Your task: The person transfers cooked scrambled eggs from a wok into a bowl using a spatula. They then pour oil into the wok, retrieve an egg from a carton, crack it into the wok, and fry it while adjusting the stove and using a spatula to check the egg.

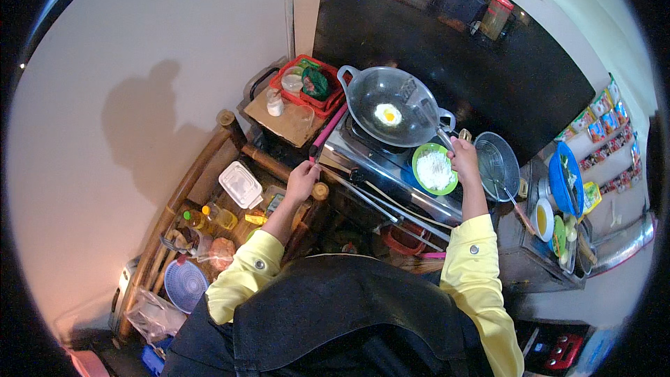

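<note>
A large metal wok (366,110) with two loop handles stands on the gas stove (356,167). In it lies an egg (388,114), white spread around a whole yellow yolk. My right hand (464,158) grips the handle of a metal spatula (430,114), whose blade is inside the wok, right of the egg. Just below the wok, a green bowl (434,169) holds white rice or something similar. My left hand (302,180) is at the stove's left front corner, fingers bent together, close to a bamboo post end; whether it holds anything is unclear.
On the right, a second pan (497,165) holds a long-handled utensil. Beyond it are a white bowl (544,220) of yellow liquid and a blue basin (567,180). At left are a red basket (331,110), a bamboo rack (183,199), oil bottles (222,217) and a purple colander (186,285).
</note>
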A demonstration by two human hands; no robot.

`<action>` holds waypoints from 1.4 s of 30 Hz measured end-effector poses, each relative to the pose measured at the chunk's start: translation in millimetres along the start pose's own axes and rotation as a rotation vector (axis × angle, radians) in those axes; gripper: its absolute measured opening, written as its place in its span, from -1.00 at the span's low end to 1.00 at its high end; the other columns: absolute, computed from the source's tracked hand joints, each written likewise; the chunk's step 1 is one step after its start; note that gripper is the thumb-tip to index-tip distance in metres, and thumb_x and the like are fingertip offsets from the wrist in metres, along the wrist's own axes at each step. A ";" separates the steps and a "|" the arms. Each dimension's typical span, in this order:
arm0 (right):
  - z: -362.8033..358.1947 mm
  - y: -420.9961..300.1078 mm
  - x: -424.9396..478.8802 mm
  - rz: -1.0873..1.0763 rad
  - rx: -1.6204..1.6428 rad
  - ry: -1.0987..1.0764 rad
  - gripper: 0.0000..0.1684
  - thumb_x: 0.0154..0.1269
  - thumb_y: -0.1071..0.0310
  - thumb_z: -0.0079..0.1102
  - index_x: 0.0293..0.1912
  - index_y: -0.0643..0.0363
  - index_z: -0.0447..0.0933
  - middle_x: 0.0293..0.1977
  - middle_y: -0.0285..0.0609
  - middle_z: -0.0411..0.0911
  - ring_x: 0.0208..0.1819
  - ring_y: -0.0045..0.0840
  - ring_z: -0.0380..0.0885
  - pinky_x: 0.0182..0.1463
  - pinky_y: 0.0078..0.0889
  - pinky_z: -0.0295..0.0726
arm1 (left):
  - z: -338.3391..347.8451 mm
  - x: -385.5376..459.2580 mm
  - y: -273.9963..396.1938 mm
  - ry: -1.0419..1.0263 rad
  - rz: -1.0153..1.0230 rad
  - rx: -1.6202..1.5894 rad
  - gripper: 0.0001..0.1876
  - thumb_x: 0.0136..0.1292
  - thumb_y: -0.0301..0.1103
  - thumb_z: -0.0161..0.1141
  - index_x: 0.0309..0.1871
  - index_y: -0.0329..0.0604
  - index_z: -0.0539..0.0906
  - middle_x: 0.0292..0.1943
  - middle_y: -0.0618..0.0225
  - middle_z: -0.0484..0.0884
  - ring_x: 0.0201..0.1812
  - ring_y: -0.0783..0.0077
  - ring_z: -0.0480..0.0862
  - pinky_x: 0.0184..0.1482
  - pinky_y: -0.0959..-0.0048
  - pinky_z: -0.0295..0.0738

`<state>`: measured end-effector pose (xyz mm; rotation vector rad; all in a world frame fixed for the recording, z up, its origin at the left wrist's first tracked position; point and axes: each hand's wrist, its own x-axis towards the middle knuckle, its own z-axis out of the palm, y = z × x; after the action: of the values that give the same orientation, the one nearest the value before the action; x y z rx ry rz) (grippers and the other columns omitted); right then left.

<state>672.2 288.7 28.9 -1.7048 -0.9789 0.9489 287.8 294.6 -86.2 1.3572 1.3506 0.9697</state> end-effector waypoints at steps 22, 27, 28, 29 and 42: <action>-11.7 11.6 -49.7 -0.022 -0.129 0.186 -0.71 0.32 0.16 -0.06 -0.36 0.19 0.42 -0.70 -0.41 0.30 -0.75 -0.80 0.13 -0.71 -0.66 0.05 | 3.4 21.6 -37.0 -0.088 0.112 -0.071 -0.81 0.21 -0.33 0.09 -0.32 -0.31 0.55 -0.55 0.39 0.51 -0.47 0.59 0.46 -0.35 0.54 0.38; -9.6 16.4 -42.7 -0.058 -0.183 0.175 -0.71 0.33 0.13 -0.08 -0.38 0.14 0.40 -0.72 -0.44 0.28 -0.80 -0.83 0.07 -0.77 -0.68 -0.02 | 0.6 17.5 -32.2 -0.068 0.126 -0.053 -0.81 0.20 -0.32 0.10 -0.32 -0.29 0.56 -0.53 0.32 0.54 -0.47 0.50 0.51 -0.35 0.50 0.40; -8.0 15.6 -41.8 -0.067 -0.184 0.173 -0.71 0.33 0.14 -0.08 -0.39 0.14 0.40 -0.72 -0.44 0.28 -0.80 -0.82 0.07 -0.77 -0.68 -0.02 | 1.6 17.4 -37.6 -0.054 0.156 -0.073 -0.81 0.20 -0.32 0.11 -0.32 -0.28 0.57 -0.53 0.28 0.56 -0.47 0.45 0.54 -0.36 0.47 0.41; -6.6 15.4 -41.4 -0.076 -0.184 0.172 -0.70 0.33 0.14 -0.08 -0.39 0.15 0.40 -0.72 -0.44 0.28 -0.80 -0.82 0.07 -0.77 -0.68 -0.03 | 3.8 15.8 -43.2 -0.037 0.173 0.039 -0.82 0.19 -0.32 0.11 -0.32 -0.27 0.58 -0.52 0.23 0.56 -0.46 0.36 0.56 -0.35 0.42 0.43; -2.4 43.9 -45.1 -0.186 -0.285 0.286 -0.69 0.29 0.18 -0.01 -0.33 0.27 0.46 -0.69 -0.20 0.44 -0.63 -0.59 0.41 -0.48 -0.47 0.34 | 133.8 45.2 -52.9 -0.311 0.321 1.154 -0.63 0.18 -0.09 0.10 -0.15 -0.22 0.48 -0.22 0.15 0.58 -0.13 0.16 0.56 -0.20 0.28 0.52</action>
<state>665.5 235.7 -4.4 -1.8821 -1.0935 0.4444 408.3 323.7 -172.1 2.5054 1.5056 0.0448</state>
